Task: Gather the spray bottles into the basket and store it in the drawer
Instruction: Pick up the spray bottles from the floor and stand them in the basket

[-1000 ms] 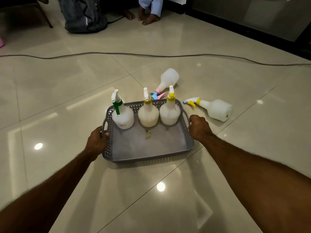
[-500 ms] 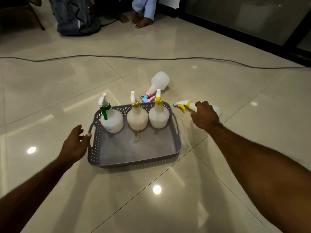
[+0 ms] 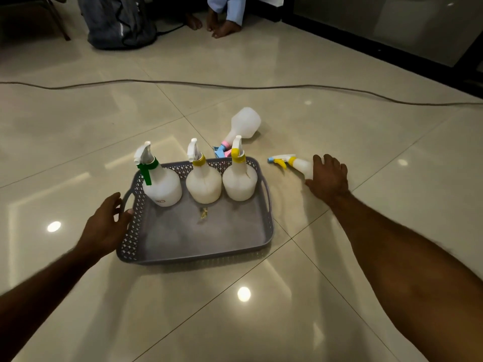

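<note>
Left hand (image 3: 105,226) loosely spread, right hand (image 3: 329,177) palm down, both arms extended

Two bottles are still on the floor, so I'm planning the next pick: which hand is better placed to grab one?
The right hand: it already lies over the body of the yellow-nozzle bottle lying right of the basket. The left hand is open at the basket's left handle, far from both loose bottles.

Dim warm indoor light, round ceiling-lamp glare spots on the glossy floor (image 3: 261,322), soft shadows under both forearms, dark upper corners, wide-angle bending at edges, slight motion blur.
</note>
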